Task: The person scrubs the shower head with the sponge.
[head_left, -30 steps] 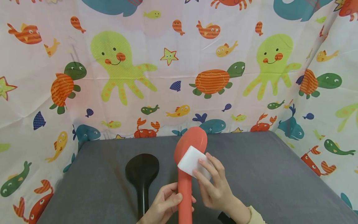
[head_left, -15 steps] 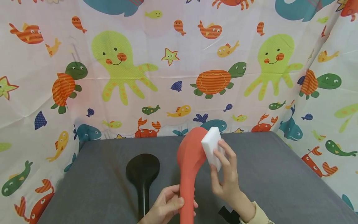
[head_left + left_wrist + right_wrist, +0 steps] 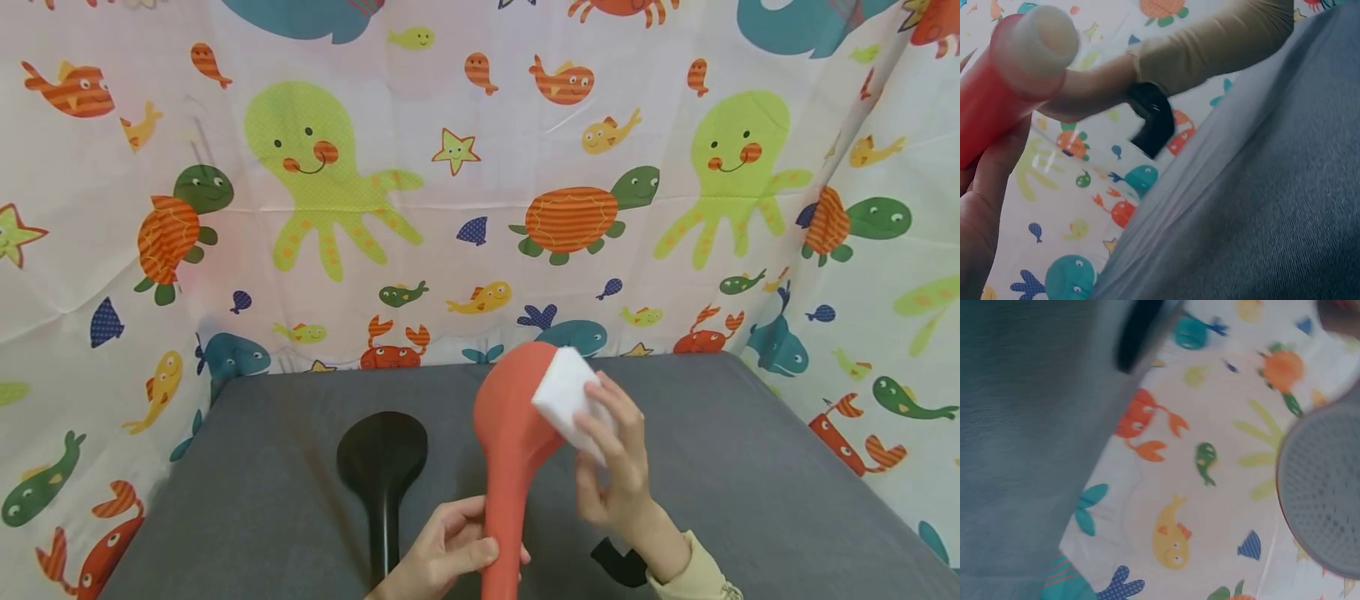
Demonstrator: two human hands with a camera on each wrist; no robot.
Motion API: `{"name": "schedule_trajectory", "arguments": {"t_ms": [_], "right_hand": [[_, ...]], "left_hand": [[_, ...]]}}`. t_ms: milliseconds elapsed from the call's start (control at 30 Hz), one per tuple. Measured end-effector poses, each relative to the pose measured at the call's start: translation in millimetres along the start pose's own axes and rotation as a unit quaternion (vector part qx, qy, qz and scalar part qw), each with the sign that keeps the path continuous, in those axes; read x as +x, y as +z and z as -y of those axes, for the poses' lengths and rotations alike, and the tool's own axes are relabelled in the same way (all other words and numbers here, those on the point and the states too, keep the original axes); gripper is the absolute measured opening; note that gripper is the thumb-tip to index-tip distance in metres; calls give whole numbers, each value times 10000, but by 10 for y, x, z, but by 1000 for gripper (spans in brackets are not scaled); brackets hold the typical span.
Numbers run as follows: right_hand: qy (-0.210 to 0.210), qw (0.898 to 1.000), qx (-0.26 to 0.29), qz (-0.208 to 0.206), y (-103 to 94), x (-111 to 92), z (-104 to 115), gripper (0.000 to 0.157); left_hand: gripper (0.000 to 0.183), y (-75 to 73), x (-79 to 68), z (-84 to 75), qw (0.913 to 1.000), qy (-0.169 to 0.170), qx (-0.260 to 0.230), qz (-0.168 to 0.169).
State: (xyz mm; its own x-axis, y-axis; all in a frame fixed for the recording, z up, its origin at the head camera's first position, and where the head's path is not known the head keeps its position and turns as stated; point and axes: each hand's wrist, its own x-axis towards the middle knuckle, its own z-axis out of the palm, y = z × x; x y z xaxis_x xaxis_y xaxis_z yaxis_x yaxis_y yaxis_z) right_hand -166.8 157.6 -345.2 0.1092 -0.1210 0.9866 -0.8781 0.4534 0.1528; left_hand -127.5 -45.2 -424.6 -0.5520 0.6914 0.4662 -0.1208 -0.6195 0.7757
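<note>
A red-orange handheld shower head (image 3: pixel 512 417) stands nearly upright in the middle of the head view. My left hand (image 3: pixel 452 546) grips its handle, thumb in front. The handle's pale end (image 3: pixel 1047 40) faces the camera in the left wrist view. Between thumb and fingers, my right hand (image 3: pixel 618 467) pinches a white sponge (image 3: pixel 566 396). The sponge overlaps the right edge of the shower head's round part. In the right wrist view, the grey nozzle face (image 3: pixel 1329 487) shows, dotted with small nubs; the sponge cannot be made out there.
A black piece with a round head and long handle (image 3: pixel 382 454) lies on the grey cloth-covered surface (image 3: pixel 262 500), left of the hands. A black part (image 3: pixel 618 562) sits by the right wrist. A sea-animal print curtain (image 3: pixel 442 217) closes off the back and sides.
The shower head has turned and tilted slightly right. The sponge has gone from the front near the neck to the right edge, then shifted slightly down with the right hand. Left grip stays.
</note>
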Motion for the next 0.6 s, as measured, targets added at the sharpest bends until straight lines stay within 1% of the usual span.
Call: {"name": "schedule_trajectory", "arguments": {"t_ms": [67, 100, 133, 200, 267, 300, 333, 367, 400, 467, 533, 600], "right_hand": [[799, 9960, 381, -74, -57, 50, -46, 30], [1226, 9910, 532, -55, -95, 66, -70, 31], [1678, 9838, 634, -17, -137, 73, -91, 32], [2540, 9644, 725, 107, -223, 70, -126, 35], [3168, 9453, 745, 238, -290, 54, -145, 38], [3377, 9381, 698, 312, -315, 45, -145, 39], [3518, 9330, 654, 387, -334, 35, -139, 39], [3565, 9309, 660, 439, -346, 26, -129, 39], [3553, 9309, 690, 494, -353, 14, -116, 40], [3435, 9337, 840, 554, -351, -18, -80, 41], [3342, 9342, 1110, 570, -330, -62, -30, 43], [3318, 9304, 1442, 586, -302, -114, 27, 45]], "left_hand": [[33, 5, 0, 11, 9999, -13, 99, 111], [34, 11, -3, 13, 9998, -80, 123, 139], [34, 20, -5, 11, 9996, -185, 137, 141], [35, 37, -7, 5, 9991, -331, 246, 113], [36, 58, -14, -8, 9981, -508, 356, 7], [36, 66, -14, -16, 9975, -565, 421, -60], [36, 72, -11, -20, 9969, -563, 545, -115], [35, 74, -7, -18, 9964, -513, 658, -164], [35, 72, -3, -16, 9959, -409, 784, -190], [35, 64, -1, -15, 9942, -331, 968, -341], [35, 42, 8, -3, 9923, 10, 1170, -395], [36, 18, 11, 5, 9886, 297, 1397, -477]]}}
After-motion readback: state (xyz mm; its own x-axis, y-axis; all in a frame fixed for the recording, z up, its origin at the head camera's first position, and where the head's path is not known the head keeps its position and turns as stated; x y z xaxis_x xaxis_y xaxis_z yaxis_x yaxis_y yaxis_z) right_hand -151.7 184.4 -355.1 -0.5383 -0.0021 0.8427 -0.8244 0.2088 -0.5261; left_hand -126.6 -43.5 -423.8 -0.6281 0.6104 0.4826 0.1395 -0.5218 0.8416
